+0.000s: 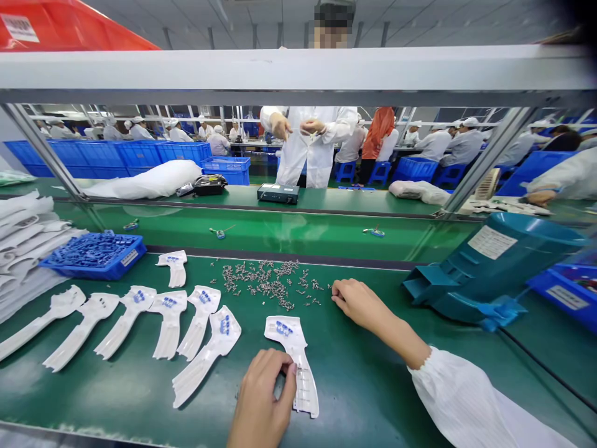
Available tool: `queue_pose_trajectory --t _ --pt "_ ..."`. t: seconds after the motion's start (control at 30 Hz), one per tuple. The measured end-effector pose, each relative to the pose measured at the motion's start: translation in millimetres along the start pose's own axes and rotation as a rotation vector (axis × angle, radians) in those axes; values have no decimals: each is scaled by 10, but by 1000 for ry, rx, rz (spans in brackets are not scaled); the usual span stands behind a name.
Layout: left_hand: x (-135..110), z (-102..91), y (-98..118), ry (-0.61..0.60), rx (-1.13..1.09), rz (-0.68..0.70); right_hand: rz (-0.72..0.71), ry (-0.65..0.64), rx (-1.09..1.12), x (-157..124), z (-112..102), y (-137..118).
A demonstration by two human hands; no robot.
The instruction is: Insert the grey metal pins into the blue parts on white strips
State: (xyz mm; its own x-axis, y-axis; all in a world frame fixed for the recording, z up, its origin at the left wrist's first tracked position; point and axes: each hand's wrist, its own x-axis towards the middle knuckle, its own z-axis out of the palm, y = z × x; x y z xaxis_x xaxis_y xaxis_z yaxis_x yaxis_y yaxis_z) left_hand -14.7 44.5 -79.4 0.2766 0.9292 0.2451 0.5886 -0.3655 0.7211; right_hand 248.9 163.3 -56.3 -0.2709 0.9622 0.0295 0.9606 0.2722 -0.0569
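Observation:
My left hand [263, 392] rests on the handle end of a white plastic shell [293, 354] with blue inserts, fingers curled and pressing it on the green mat. My right hand [357, 303] reaches forward to the edge of a scattered pile of small metal screws [268, 281], fingers pinched together; what they hold is too small to see. Several more white shells [170, 314] lie in a row to the left.
A blue tray of small blue parts [96, 254] sits at the left beside stacked white shells [23, 230]. A teal machine [494, 267] lies at the right. Behind the conveyor belt [289, 230] stands a person in a white coat [310, 146]; other workers sit farther back.

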Motion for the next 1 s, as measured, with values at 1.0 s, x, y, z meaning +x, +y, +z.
queue_pose_trajectory --t 1.0 --pt "-17 7 5 -146 196 61 -66 -476 714 -466 -319 -901"
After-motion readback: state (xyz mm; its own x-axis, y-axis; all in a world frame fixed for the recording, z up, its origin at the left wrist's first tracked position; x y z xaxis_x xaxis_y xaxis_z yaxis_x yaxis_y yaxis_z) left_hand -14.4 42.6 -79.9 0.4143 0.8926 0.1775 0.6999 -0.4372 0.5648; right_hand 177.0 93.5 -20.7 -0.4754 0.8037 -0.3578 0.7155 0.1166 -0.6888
